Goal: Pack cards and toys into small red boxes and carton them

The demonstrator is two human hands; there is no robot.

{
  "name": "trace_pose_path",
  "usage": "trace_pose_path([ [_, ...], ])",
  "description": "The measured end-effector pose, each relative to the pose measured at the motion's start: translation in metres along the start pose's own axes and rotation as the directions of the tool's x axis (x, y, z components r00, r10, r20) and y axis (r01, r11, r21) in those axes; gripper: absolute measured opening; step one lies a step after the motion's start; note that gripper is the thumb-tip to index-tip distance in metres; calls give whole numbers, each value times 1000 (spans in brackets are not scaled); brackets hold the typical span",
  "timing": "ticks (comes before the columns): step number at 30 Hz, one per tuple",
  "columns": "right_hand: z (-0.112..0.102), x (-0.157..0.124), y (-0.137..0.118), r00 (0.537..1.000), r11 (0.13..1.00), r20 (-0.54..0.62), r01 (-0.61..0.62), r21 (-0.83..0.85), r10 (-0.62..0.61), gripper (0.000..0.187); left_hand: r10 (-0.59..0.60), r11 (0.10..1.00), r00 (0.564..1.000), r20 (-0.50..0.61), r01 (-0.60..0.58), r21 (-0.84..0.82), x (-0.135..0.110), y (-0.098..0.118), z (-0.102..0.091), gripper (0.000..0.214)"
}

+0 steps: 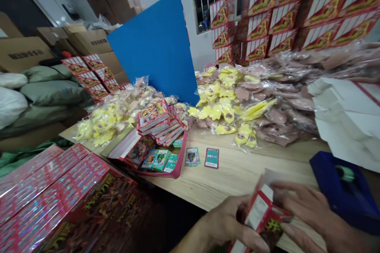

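At the lower right I hold a small red-and-white cardboard box [259,215], tilted, with a pale flap standing up at its upper end. My left hand [227,221] wraps round its left side, thumb across the front. On the other side, my right hand [314,215] closes its fingers and thumb on the upper right corner; these fingers are slightly blurred. What the box contains is hidden. Beyond it on the table lie a single teal card [211,158] and a few overlapping cards [192,157].
A pink tray [178,166] holds cards and stacked red packs [154,116]. Bagged yellow plush pieces [225,106] pile up behind. A blue tape dispenser [341,193] stands right, below a white carton [350,114]. Shrink-wrapped red boxes [59,193] fill the lower left; a blue board [157,43] rises behind.
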State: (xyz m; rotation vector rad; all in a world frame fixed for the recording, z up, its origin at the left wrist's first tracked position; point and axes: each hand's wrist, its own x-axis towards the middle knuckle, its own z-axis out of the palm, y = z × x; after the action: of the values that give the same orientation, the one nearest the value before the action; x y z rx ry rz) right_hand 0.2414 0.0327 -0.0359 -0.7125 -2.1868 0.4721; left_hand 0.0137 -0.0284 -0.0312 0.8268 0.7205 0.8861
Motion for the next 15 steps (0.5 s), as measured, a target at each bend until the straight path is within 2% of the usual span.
trace_pose_path([
  [2,5,-8,14,986,985,-56,-151,79,156,42,73,993,993,-96,-82,-87,4,-2,2,76],
  [4,17,-17,24,927,888,20,-365,279,374,55,147,979,973,-179,-169,-116,9,-5,5,73],
  [5,24,-22,25,877,786,100,-468,405,471,58,173,972,963,-208,-201,-121,12,-7,8,70],
  [7,41,-30,24,756,506,230,-600,620,613,60,191,966,954,-230,-225,-131,17,-11,14,66],
  [9,54,-38,18,610,250,261,-623,741,748,64,195,963,954,-227,-230,-140,21,-14,22,61],
  [11,58,-43,14,472,105,249,-604,790,846,69,207,957,946,-247,-248,-147,24,-16,28,56],
  [12,57,-44,13,439,78,243,-596,799,865,70,220,951,936,-275,-268,-151,25,-15,31,54],
  [13,54,-44,12,433,82,230,-591,802,872,69,235,944,923,-306,-291,-153,27,-15,32,53],
  [15,47,-42,11,465,158,177,-595,788,867,63,261,938,904,-338,-321,-132,29,-14,33,51],
])
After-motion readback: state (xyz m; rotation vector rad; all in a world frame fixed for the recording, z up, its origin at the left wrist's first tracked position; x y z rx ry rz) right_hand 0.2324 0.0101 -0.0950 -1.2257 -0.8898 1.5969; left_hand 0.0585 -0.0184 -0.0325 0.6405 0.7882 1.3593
